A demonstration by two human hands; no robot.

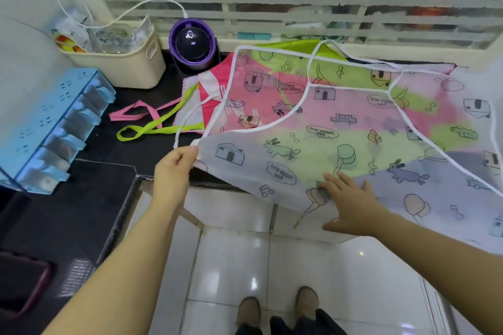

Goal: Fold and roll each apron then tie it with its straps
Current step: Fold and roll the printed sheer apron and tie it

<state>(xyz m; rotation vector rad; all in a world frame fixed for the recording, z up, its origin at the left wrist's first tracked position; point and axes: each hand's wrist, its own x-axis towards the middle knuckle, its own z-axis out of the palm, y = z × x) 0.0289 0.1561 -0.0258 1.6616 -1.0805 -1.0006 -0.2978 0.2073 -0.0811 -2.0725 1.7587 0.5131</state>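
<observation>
Two hands on one apron, is that what we have?

Yes. We look down at a thin, see-through apron (pixel 326 144) printed with houses, rabbits and cars and edged in white tape. It lies spread over the counter (pixel 128 95), and its near edge hangs off the front above the floor (pixel 231 266).

What are our hands doing?

Our left hand (pixel 177 163) pinches the apron's near left corner between thumb and fingers and lifts it a little. Our right hand (pixel 351 204) lies flat on the cloth by the near edge, fingers straight and spread, gripping nothing.

How will it handle, do we think?

We judge it very light and limp, and likely slick too. Coloured cloth shows through it, so it seems to lie on a pile. A pink apron (pixel 209 90) and a green strap (pixel 137 132) poke out at the left, and those could slide or drag along with it. We had best take it by the taped hem or the corners, where the edge looks firmer, and press the middle flat with a palm while we fold.

And the straps?

White straps (pixel 308 72) loop across the far side. We should keep them free for tying.
</observation>
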